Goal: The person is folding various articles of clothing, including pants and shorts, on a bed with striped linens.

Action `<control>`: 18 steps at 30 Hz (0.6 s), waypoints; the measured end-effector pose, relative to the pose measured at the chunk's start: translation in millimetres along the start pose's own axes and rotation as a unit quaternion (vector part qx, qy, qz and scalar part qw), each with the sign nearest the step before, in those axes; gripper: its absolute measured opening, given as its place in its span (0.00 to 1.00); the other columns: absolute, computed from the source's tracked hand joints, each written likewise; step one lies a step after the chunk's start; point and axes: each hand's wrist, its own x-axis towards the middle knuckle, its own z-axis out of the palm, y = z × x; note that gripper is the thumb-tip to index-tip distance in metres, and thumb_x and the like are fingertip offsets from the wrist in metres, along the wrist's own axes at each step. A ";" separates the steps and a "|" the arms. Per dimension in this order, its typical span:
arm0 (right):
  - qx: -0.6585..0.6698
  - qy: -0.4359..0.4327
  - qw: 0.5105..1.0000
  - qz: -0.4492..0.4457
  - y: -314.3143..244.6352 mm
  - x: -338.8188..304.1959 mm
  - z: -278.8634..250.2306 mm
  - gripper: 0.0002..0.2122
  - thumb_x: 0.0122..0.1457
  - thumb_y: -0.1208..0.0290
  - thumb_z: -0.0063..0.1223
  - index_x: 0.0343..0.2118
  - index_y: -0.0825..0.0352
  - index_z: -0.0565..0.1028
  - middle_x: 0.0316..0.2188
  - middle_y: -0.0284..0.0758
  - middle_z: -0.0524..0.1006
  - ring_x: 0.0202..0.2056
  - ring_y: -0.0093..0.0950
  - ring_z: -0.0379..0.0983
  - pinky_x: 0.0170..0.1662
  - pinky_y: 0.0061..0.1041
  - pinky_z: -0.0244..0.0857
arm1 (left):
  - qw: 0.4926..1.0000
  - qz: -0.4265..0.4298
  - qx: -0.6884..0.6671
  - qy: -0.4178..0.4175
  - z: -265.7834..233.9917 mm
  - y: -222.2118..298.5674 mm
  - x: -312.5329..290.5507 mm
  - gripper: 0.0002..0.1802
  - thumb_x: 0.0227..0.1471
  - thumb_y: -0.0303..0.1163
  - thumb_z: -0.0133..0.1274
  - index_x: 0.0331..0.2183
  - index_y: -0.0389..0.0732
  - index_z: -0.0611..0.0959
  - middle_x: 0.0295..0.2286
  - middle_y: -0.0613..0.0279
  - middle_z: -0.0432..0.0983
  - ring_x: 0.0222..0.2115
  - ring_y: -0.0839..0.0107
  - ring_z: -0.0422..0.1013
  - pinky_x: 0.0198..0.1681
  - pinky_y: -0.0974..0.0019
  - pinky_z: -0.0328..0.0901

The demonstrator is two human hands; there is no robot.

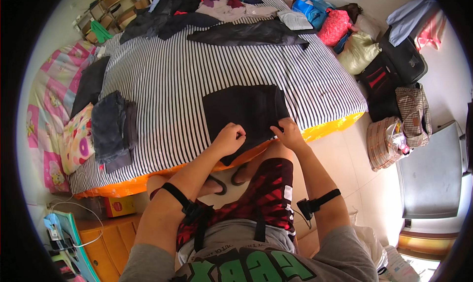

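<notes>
A black garment (242, 108), folded into a rough rectangle, lies at the near edge of the bed in front of me. Its exact kind is hard to make out, though a seam or fold runs down its right side. My left hand (229, 137) is over the garment's near left part with the fingers curled closed; what they hold, if anything, is hidden. At the right edge, my right hand (289, 134) has its fingers bent around the cloth, the thumb pointing inward.
Striped sheet (162, 85) covers the bed. Folded dark clothes (114, 129) are stacked at left, beside a patterned pillow (79, 139). Dark trousers (246, 33) and a clothes heap (172, 11) lie farther back. Bags (358, 52) and a checked bag (384, 141) stand at right.
</notes>
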 end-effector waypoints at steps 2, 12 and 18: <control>0.005 0.007 1.000 0.016 1.1 2.4 2.3 0.14 0.52 0.66 0.60 0.22 0.72 0.71 0.21 0.45 0.72 0.29 0.42 0.72 0.34 0.39 0.65 | 1.000 0.009 -0.014 -0.002 0.3 -0.2 0.2 0.07 0.46 0.29 0.56 0.30 0.38 0.80 0.33 0.53 0.71 0.34 0.59 0.72 0.39 0.62 0.68; 0.003 -0.109 0.938 0.330 3.3 29.1 0.5 0.14 0.55 0.63 0.50 0.38 0.67 0.74 0.27 0.48 0.78 0.31 0.45 0.76 0.37 0.32 0.68 | 1.000 0.000 -0.007 -0.006 -16.3 -16.2 -9.9 0.07 0.47 0.29 0.57 0.31 0.38 0.79 0.35 0.52 0.71 0.37 0.58 0.72 0.41 0.61 0.68; -0.233 0.048 0.965 0.106 -37.9 50.9 28.0 0.24 0.51 0.72 0.46 0.55 0.61 0.67 0.58 0.50 0.63 0.59 0.42 0.61 0.58 0.50 0.51 | 0.994 0.009 0.111 0.015 -27.4 -22.4 -23.9 0.14 0.48 0.30 0.57 0.40 0.41 0.79 0.47 0.50 0.67 0.50 0.54 0.65 0.53 0.58 0.62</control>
